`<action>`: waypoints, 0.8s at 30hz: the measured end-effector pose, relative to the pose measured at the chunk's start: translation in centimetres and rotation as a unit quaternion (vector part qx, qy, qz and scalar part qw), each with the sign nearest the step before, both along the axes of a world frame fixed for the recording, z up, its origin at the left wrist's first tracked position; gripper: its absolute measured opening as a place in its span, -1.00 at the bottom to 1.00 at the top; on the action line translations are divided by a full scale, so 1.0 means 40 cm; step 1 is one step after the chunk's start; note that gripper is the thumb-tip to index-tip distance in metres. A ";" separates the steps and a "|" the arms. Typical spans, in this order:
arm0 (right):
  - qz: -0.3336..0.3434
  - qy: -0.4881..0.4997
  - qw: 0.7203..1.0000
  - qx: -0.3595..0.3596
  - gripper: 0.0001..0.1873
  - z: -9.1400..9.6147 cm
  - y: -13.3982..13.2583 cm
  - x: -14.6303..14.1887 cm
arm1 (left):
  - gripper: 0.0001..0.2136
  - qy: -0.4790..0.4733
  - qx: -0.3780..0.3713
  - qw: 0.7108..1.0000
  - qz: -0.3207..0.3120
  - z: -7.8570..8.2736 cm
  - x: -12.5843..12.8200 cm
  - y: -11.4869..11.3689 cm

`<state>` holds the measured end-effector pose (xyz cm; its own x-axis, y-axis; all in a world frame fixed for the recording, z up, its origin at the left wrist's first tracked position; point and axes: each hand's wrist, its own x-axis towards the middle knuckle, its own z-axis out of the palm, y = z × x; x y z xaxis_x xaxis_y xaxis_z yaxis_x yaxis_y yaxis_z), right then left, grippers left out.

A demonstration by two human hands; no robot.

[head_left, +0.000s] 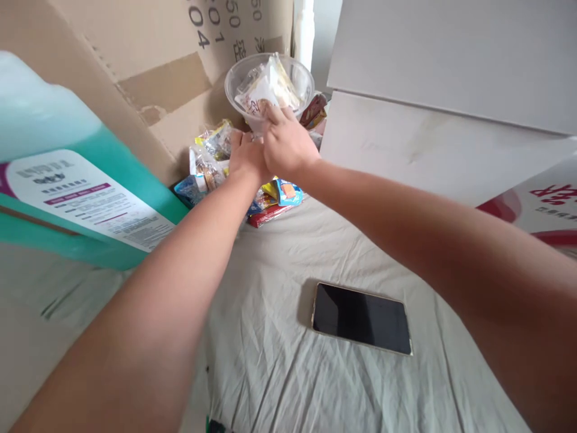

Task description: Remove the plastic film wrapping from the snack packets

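Observation:
A clear plastic bowl (232, 90) stands at the back against a cardboard box, with wrapped snack packets (270, 84) inside it. My right hand (288, 141) is at the bowl's near side, its fingers bent and their tips hidden. Just left of it, and touching it, is my left hand (249, 155), closed over the pile below the bowl. What either hand grips is hidden. Around my hands lie several colourful snack packets, among them a blue one (289, 192) and a red one (270, 215) at the near edge.
Left stands a large green jug (148, 186) with a white label; behind is the cardboard box (166, 36). White box panels (433, 138) rise on the right. A phone (360, 317) lies face up on the wrinkled grey cloth (270, 288). A white bottle (305, 36) stands behind the bowl.

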<state>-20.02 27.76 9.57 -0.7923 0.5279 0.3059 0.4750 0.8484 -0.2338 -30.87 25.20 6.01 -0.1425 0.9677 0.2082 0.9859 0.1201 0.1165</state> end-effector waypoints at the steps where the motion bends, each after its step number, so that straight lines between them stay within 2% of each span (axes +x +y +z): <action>1: -0.016 0.010 0.999 0.026 -0.66 0.002 -0.017 0.011 | -0.45 -0.007 0.013 1.000 -0.003 0.006 0.005 -0.012; 3: -0.043 0.038 0.996 0.070 -0.64 0.007 -0.048 0.033 | -0.49 -0.003 0.030 0.999 0.013 0.027 0.017 -0.053; 5: -0.030 0.059 0.994 0.084 -0.59 0.015 -0.086 0.057 | -0.58 0.013 0.037 0.999 0.023 0.059 0.032 -0.116; 8: 0.000 0.066 0.993 0.102 -0.59 0.026 -0.171 0.115 | -0.74 0.014 0.019 0.999 0.033 0.119 0.066 -0.244; 10: 0.017 0.077 0.991 0.105 -0.59 0.019 -0.239 0.187 | -0.72 -0.014 0.021 0.999 0.045 0.150 0.105 -0.335; 13: 0.047 0.127 0.983 0.124 -0.61 -0.019 -0.333 0.362 | -0.62 -0.084 0.038 0.996 0.015 0.156 0.195 -0.451; 16: 0.044 0.165 0.971 0.169 -0.62 -0.067 -0.419 0.608 | -0.57 -0.171 0.030 0.983 -0.057 0.133 0.328 -0.517; 20: -0.042 0.158 0.972 0.168 -0.65 -0.110 -0.562 0.934 | -0.68 -0.241 0.031 0.958 -0.154 0.115 0.554 -0.525; 22: -0.078 0.157 0.973 0.151 -0.68 -0.130 -0.635 1.051 | -0.77 -0.274 0.034 0.937 -0.216 0.115 0.675 -0.505; 24: -0.098 0.161 0.975 0.121 -0.75 -0.157 -0.688 1.129 | -0.83 -0.293 0.003 0.913 -0.282 0.114 0.788 -0.482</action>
<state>25.15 0.23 3.28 -0.5251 0.5413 0.6567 0.5686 0.7973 -0.2025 0.64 5.93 10.57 0.2904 0.9206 0.2610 0.6584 -0.3902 0.6437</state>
